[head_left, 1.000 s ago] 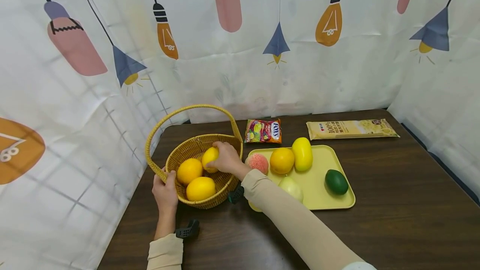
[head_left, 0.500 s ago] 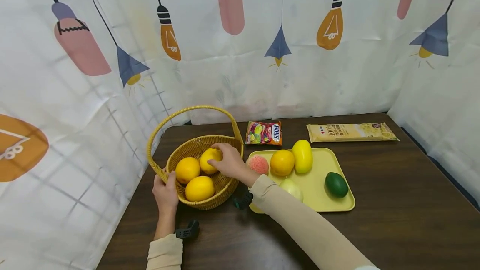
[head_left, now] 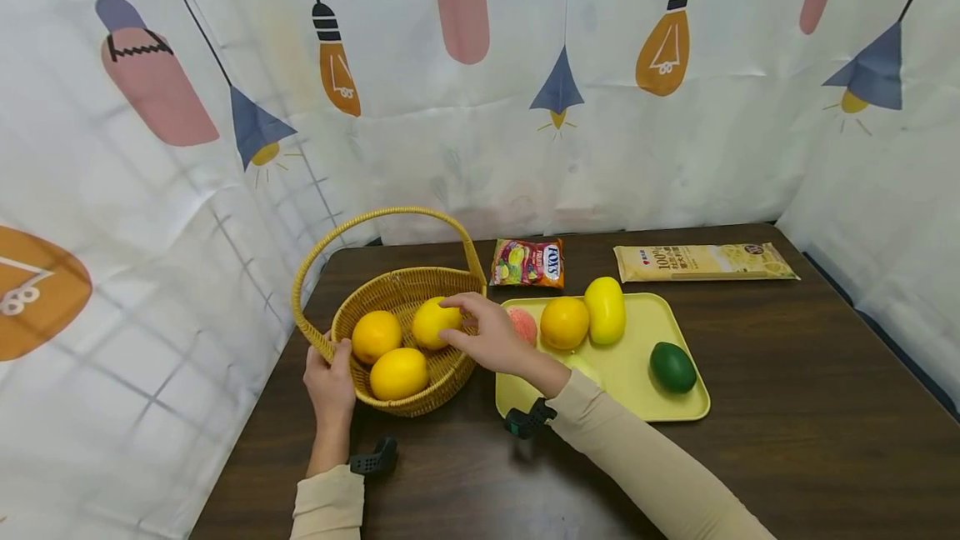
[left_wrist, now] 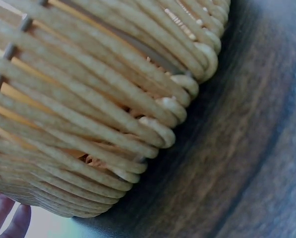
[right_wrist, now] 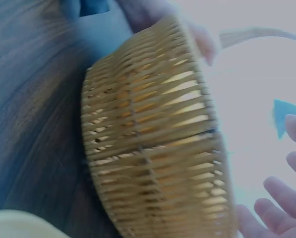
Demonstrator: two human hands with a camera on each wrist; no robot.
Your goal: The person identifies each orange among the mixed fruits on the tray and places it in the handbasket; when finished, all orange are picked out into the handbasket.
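Observation:
A wicker basket point(head_left: 442, 390) with a tall arched handle stands on the table's left side. My left hand point(head_left: 330, 382) grips its rim by the handle's left foot; in the left wrist view only fingertips point(left_wrist: 14, 218) show past the weave. Inside lie a lemon-like yellow fruit point(head_left: 431, 325) and two more yellow fruits, one at the back left point(head_left: 377, 337), one in front point(head_left: 399, 374). My right hand point(head_left: 495, 336) hovers over the basket's right rim beside the lemon-like fruit, thumb and fingers apart. The right wrist view shows those fingers point(right_wrist: 281, 198) spread, holding nothing.
Right of the basket lies a yellow tray point(head_left: 637, 402) with an orange point(head_left: 564, 323), a yellow oblong fruit point(head_left: 604, 311), a partly hidden peach point(head_left: 523, 325) and a green avocado-like fruit point(head_left: 672, 367). Behind are a candy bag point(head_left: 527, 263) and a long noodle-like packet point(head_left: 705, 262).
My right hand has let go of the lemon-like fruit in the basket and drawn back to the right, its fingers opening. The left hand stays on the basket.

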